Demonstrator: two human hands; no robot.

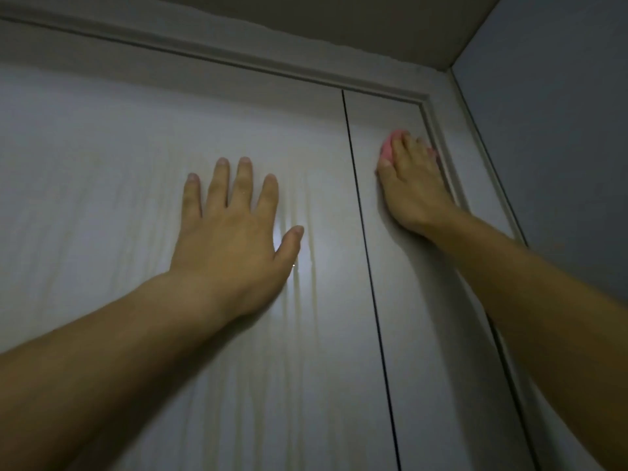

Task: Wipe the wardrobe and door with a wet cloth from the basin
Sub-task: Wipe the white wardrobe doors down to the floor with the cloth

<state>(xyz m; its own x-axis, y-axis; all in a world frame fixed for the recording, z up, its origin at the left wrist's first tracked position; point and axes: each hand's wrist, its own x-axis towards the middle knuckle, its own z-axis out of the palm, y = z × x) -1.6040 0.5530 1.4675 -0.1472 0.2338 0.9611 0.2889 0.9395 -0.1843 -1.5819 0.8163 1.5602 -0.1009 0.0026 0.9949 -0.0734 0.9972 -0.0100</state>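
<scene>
A pale wardrobe door [102,158] with faint vertical grain fills the view, split by a dark vertical seam from a narrower panel [384,300] on the right. My left hand [234,232] lies flat on the wide panel, fingers spread, holding nothing. My right hand [413,181] presses a pink cloth [389,147] against the narrow panel near its upper right corner, beside the frame moulding. Only a small part of the cloth shows above my fingers. The basin is out of sight.
A moulded frame [238,59] runs along the top and down the right side. A grey side wall [560,130] stands close on the right, and the ceiling [339,15] is just above.
</scene>
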